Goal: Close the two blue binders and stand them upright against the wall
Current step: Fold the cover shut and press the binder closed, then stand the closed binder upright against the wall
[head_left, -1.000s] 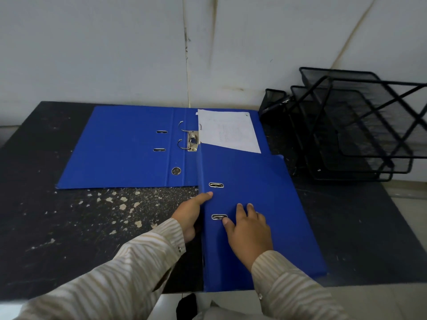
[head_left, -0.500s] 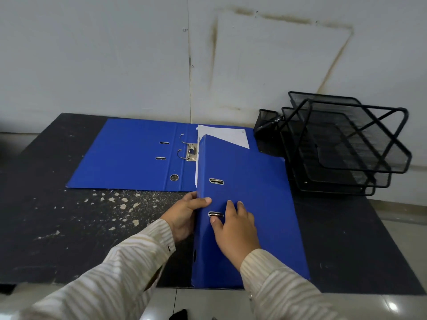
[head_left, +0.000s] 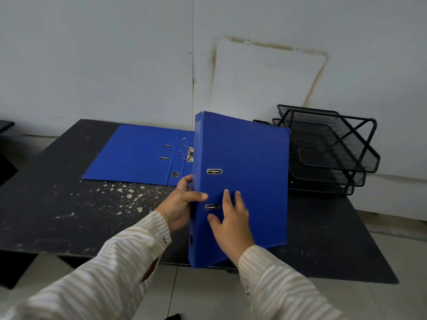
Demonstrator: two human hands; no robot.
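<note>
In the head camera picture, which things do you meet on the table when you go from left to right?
Open blue binder lying flat → closed blue binder, held by the left hand and right hand → black mesh tray rack.

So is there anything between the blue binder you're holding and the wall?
Yes. The other blue binder lies open and flat against the white wall, just behind the closed blue binder held in both hands. The black wire tray fills the right side.

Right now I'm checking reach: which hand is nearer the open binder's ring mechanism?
Left. The left hand grips the closed binder's spine just below the ring mechanism; the right hand rests on its cover, farther away.
</note>
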